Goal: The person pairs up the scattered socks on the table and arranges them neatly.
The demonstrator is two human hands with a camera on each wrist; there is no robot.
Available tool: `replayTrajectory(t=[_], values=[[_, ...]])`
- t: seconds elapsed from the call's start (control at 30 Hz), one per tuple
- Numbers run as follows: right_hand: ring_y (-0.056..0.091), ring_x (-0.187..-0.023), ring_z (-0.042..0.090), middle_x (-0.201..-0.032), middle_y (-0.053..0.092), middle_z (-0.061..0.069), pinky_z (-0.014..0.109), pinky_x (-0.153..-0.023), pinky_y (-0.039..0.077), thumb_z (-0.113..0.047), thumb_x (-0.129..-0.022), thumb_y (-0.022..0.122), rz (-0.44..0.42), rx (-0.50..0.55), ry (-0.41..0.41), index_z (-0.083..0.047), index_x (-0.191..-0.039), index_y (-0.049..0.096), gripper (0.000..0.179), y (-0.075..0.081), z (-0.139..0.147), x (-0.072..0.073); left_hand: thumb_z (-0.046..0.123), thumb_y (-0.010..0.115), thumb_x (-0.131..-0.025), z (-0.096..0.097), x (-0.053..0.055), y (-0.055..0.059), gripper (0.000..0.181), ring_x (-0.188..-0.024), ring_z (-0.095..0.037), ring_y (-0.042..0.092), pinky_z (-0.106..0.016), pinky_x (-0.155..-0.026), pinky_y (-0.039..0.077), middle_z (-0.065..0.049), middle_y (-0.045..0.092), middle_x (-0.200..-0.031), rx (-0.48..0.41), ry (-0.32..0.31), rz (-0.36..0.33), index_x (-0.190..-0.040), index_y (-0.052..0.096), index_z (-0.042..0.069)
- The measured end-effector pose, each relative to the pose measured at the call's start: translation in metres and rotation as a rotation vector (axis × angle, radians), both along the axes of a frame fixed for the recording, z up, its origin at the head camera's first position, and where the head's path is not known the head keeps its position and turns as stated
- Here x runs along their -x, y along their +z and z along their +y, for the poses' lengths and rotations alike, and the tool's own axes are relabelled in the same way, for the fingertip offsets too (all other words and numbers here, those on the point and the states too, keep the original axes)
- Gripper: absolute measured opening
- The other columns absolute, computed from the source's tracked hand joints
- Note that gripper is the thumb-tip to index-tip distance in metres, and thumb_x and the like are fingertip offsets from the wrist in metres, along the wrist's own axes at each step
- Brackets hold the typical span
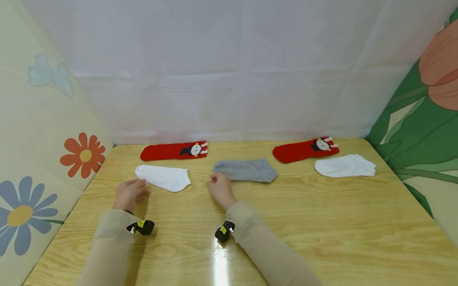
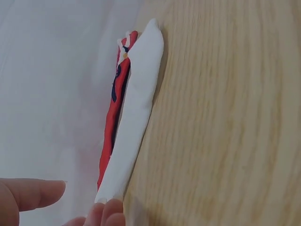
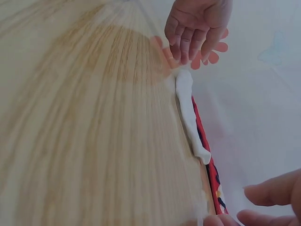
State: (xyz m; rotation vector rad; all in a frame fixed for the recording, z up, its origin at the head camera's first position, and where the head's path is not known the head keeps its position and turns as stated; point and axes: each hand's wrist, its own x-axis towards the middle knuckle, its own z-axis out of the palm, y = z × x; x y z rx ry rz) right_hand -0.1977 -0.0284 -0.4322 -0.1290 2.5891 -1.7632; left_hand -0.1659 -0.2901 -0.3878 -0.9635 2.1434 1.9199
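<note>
A white ankle sock lies flat at the left of the table. My left hand is at its left end, thumb apart from the loosely bent fingers. In the left wrist view, those fingertips overlap the near end of the white sock. My right hand is at the left end of a grey sock. The right wrist view shows its thumb separated from the fingers, with nothing between them; the grey sock does not show there.
Behind the white sock lies a red sock with a cartoon face. Farther right are a matching red sock and another white sock. A pale cloth hangs along the wooden table's back edge, with flower-patterned panels at both sides.
</note>
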Motion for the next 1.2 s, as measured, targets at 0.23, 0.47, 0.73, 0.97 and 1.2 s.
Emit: replayTrajectory(t=[0.23,0.47,0.73,0.97,1.2], values=[[0.059,-0.077,0.023,-0.082,0.063,0.014,0.030,-0.071,0.051,0.005,-0.082,0.063,-0.013,-0.029,0.012,0.014,-0.104,0.065,0.024,0.012,-0.013,-0.008,0.018,0.051,-0.100,-0.002,0.003,0.003,0.059,-0.078,-0.012,0.058,-0.023,-0.065,0.053,-0.021,0.045,-0.131,0.085,0.033,0.000,-0.147,0.026,-0.009],[0.059,-0.077,0.023,-0.081,0.063,0.014,0.029,-0.072,0.051,0.005,-0.081,0.066,-0.027,-0.014,0.014,0.015,-0.104,0.066,0.025,0.014,-0.025,-0.006,0.022,0.047,-0.101,-0.002,0.008,0.007,0.064,-0.123,-0.035,0.044,-0.038,-0.092,0.048,-0.026,0.027,-0.152,0.155,0.034,-0.009,-0.150,0.018,-0.008],[0.060,-0.085,0.022,-0.087,0.064,0.013,0.030,-0.079,0.052,0.003,-0.082,0.066,-0.071,-0.044,0.031,0.014,-0.108,0.065,0.029,0.022,-0.038,-0.007,0.017,0.045,-0.101,-0.010,0.018,0.003,0.065,-0.138,-0.036,0.032,-0.043,-0.108,0.035,-0.022,0.021,-0.156,0.084,0.104,0.000,-0.153,0.013,-0.002],[0.049,-0.074,0.015,-0.077,0.053,0.005,0.024,-0.068,0.045,0.003,-0.081,0.065,-0.075,-0.091,0.062,0.007,-0.087,0.064,0.007,0.024,-0.046,-0.007,0.017,0.046,-0.101,-0.015,0.025,0.002,0.064,-0.123,-0.032,0.039,-0.032,-0.081,0.044,-0.024,0.025,-0.154,0.156,0.078,0.023,-0.153,0.013,-0.004],[0.049,-0.069,0.018,-0.069,0.050,0.005,0.026,-0.063,0.043,0.001,-0.084,0.067,-0.103,-0.141,0.078,0.001,-0.071,0.053,0.019,0.022,-0.057,-0.002,0.017,0.042,-0.102,-0.019,0.035,0.002,0.061,-0.136,-0.034,0.030,-0.042,-0.105,0.036,-0.026,0.022,-0.155,0.241,0.038,0.009,-0.152,0.014,-0.005]])
